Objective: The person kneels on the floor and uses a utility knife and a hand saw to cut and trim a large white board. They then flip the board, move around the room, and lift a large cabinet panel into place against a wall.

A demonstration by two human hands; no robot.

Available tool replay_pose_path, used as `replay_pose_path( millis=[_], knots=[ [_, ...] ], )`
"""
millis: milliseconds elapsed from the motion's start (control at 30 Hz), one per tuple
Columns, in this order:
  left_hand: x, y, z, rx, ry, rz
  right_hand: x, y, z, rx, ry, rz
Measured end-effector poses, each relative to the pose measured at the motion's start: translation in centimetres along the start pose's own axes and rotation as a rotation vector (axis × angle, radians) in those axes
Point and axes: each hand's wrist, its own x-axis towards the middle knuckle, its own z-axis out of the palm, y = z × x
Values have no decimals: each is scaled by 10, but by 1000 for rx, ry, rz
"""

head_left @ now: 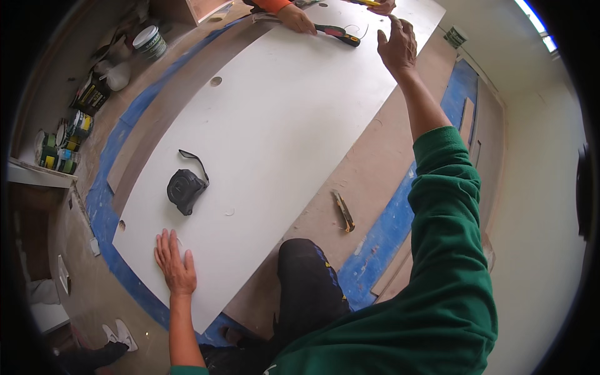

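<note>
A long white panel (269, 144) stretches from near my knee to the far edge. My left hand (176, 265) lies flat on its near left end, fingers out. Just beyond it rests a black tape measure (186, 189) with a wrist strap. My right arm reaches far forward; my right hand (399, 49) is open over the panel's far right side, thumb apart, with nothing visible in it. Close by, another person's hand (381, 7) holds a yellow object (364, 2), partly cut off. That person's other hand (296, 20) is at a black-and-red handled tool (337, 34).
A utility knife (343, 211) lies on the brown board right of the panel. Blue sheeting (381, 234) runs along both sides. Paint tins (59, 144) and a white bucket (150, 42) stand at left. White shoes (122, 334) of someone show at lower left.
</note>
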Motion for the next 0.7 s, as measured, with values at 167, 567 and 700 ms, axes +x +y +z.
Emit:
replay_pose_path(
  millis=[167,567,700],
  knots=[
    [4,-3,-7,18,-7,7,12,-48,-7,9,103,-268],
    [1,0,-2,68,-9,34,-41,-98,-98,563,432,-205],
    [9,2,1,48,3,61,-130,-8,-82,296,86,179]
  ],
)
